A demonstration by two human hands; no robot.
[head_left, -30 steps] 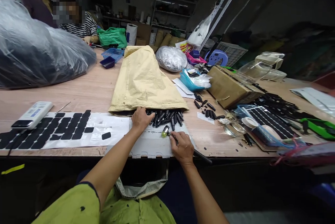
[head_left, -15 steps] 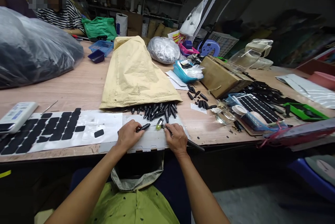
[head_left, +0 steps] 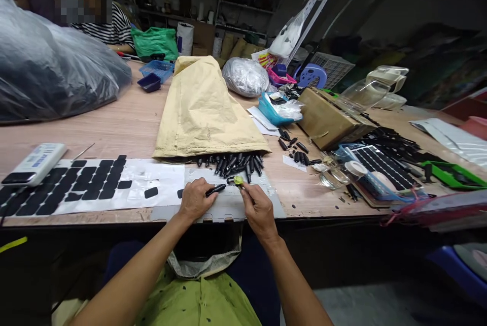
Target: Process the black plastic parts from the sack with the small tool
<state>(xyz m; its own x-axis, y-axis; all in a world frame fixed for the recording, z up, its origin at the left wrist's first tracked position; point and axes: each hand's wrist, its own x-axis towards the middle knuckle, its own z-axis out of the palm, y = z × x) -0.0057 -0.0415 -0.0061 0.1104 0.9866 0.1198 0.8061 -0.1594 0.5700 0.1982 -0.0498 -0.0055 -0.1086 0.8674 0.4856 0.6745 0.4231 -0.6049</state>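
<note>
In my left hand is a black pen-shaped piece, pinched with its tip pointing right. My right hand is closed, thumb and fingers together, on a thin item mostly hidden by the fingers. Just beyond those fingertips is a small yellow-green, shiny thing, beside a short dark piece; whether it is held or only touched I cannot tell. Both hands are over a grey-white board at the table's front edge. A pile of black pen-shaped pieces spills from the mouth of a tan paper sack.
At left, a white sheet bears black squares, with a white device on it. A large plastic bag bulges behind. To the right are a cardboard box, a green tray and loose black pieces. A co-worker in stripes sits far left.
My right hand has turned, its fingertips now up at the yellow-green thing. The long black rod beneath it no longer shows. My left hand still holds its black piece; the view has shifted slightly.
</note>
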